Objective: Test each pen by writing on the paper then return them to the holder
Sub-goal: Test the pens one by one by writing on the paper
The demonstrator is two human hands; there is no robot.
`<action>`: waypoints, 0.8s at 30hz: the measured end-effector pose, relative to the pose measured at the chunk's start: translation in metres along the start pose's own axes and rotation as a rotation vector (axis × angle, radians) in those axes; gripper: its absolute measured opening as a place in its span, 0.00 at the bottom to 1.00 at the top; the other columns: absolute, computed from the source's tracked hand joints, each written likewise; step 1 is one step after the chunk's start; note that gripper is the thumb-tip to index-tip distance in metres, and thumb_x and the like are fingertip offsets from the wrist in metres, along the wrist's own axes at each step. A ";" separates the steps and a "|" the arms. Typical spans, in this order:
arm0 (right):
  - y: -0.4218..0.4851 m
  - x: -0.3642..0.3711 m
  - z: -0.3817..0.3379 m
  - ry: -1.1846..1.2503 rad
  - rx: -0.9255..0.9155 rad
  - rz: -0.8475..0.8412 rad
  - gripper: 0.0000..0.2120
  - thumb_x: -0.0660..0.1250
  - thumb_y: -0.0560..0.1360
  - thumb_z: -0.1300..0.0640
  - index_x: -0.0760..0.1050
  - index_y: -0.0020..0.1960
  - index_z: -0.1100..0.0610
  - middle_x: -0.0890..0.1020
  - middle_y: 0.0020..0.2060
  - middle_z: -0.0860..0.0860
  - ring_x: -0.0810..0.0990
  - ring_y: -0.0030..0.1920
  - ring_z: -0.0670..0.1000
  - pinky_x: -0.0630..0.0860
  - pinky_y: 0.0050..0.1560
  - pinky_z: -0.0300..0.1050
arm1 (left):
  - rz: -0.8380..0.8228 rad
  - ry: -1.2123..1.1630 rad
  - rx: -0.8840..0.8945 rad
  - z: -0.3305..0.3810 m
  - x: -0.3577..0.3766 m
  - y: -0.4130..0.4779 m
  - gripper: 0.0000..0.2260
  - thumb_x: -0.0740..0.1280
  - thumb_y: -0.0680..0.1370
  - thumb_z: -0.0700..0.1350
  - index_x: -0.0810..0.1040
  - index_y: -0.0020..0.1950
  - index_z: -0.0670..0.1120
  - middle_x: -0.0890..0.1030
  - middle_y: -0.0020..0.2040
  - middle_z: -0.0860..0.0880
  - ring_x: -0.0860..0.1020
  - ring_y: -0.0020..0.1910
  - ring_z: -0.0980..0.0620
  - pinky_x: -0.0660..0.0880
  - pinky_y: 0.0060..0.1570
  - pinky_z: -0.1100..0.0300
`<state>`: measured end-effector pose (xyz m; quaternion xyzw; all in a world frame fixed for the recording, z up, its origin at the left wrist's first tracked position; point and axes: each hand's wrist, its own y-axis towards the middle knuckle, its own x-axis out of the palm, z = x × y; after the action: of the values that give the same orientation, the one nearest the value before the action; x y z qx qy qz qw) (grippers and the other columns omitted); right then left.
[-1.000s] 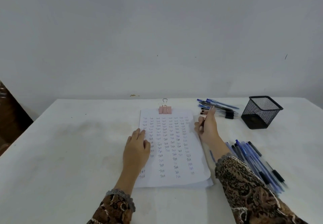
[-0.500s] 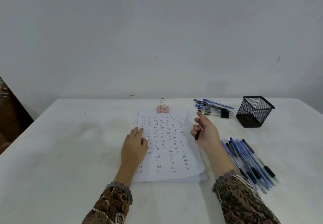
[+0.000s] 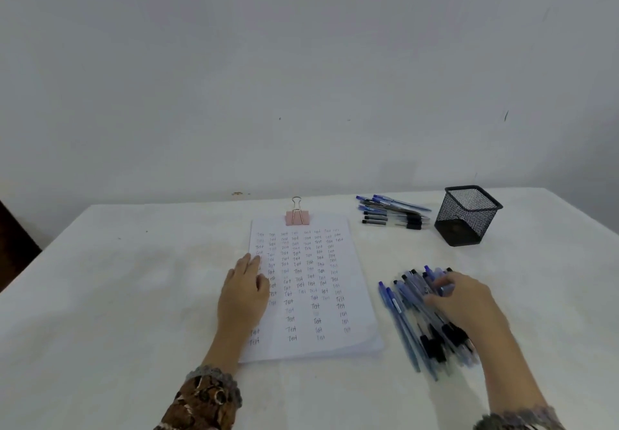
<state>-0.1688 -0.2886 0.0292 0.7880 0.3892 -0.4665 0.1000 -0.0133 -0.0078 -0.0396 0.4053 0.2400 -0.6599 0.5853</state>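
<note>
A stack of white paper (image 3: 311,346), covered in rows of the handwritten word "Test", lies in the middle of the table under a pink binder clip (image 3: 297,216). My left hand (image 3: 244,292) rests flat on the sheet's left edge. My right hand (image 3: 465,305) lies on a loose pile of blue and black pens (image 3: 407,322) to the right of the paper. Its fingertips are curled around a blue pen (image 3: 443,289) at the top of that pile. A black mesh holder (image 3: 467,215) stands at the back right with no pens showing in it.
A smaller group of pens (image 3: 392,212) lies at the back, between the paper and the mesh holder. The white table (image 3: 134,295) meets a plain wall behind. A dark object (image 3: 13,238) stands beyond the table's left edge.
My right hand, holding a pen, has moved from the paper's upper right edge back and right onto the near pen pile. My left hand stays on the paper.
</note>
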 end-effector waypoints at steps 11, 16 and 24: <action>0.116 0.002 -0.090 -0.307 -0.425 -0.067 0.17 0.54 0.79 0.66 0.75 0.63 0.61 0.75 0.64 0.57 0.73 0.63 0.57 0.67 0.63 0.44 | 0.014 -0.018 0.003 0.001 0.002 -0.001 0.32 0.44 0.72 0.55 0.68 0.69 0.42 0.66 0.72 0.45 0.63 0.71 0.49 0.54 0.70 0.61; 0.159 0.040 -0.068 -0.515 -0.541 -0.050 0.19 0.54 0.78 0.67 0.67 0.68 0.60 0.68 0.67 0.58 0.66 0.68 0.56 0.62 0.66 0.45 | 0.004 -0.019 -0.022 0.002 0.000 0.001 0.24 0.51 0.76 0.49 0.68 0.70 0.44 0.66 0.72 0.47 0.64 0.70 0.49 0.57 0.70 0.59; 0.159 0.043 -0.073 -0.666 -0.570 0.038 0.08 0.60 0.78 0.51 0.71 0.56 0.52 0.73 0.58 0.50 0.69 0.63 0.52 0.63 0.63 0.50 | 0.021 -0.012 -0.025 0.005 -0.002 0.002 0.19 0.56 0.79 0.43 0.68 0.70 0.44 0.66 0.72 0.48 0.65 0.69 0.49 0.60 0.68 0.57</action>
<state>0.0029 -0.3360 0.0011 0.5426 0.4342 -0.5672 0.4419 -0.0131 -0.0115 -0.0350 0.3965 0.2404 -0.6532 0.5986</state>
